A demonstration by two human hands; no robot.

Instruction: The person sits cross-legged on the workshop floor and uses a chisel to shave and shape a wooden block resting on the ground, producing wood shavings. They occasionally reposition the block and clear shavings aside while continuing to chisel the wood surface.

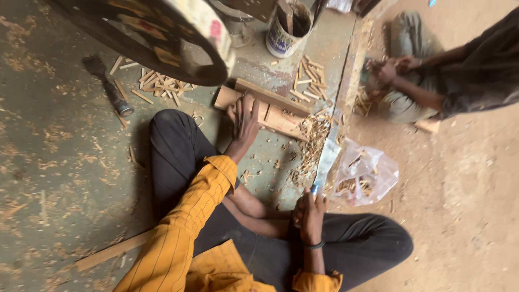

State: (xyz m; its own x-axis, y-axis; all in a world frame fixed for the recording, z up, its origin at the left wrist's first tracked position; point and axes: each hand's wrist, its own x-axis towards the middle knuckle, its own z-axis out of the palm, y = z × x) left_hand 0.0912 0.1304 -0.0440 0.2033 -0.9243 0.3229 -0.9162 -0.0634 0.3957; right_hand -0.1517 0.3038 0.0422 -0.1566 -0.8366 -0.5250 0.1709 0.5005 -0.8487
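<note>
The left hand (246, 120) is laid flat, fingers spread, on a short wooden board (270, 111) that rests on the green, worn floor (65, 162). The board is pressed down under the palm, and a narrow wooden strip (273, 97) lies along its far edge, touching it. The right hand (310, 213) is closed around the blue-tipped handle of a long flat blade (326, 157), which is held with its tip pointed away from the body, just beside the board's right end. A heap of wood shavings (311, 138) is piled between the board and the blade.

To the right of the blade, a crumpled clear plastic bag (367, 173) holding wood scraps lies on the sandy ground. Beyond the board, a round white tin (286, 30) with a dark blue band printed around its lower wall stands upright; a stick is set in it. Short cut wooden sticks (308, 75) are scattered below the tin, and a second scatter of wood pieces (159, 84) lies to the left. A chisel (111, 89) with a metal-capped handle lies near that scatter. At upper right, another person's hands (386, 70) are seen at work, well apart.
</note>
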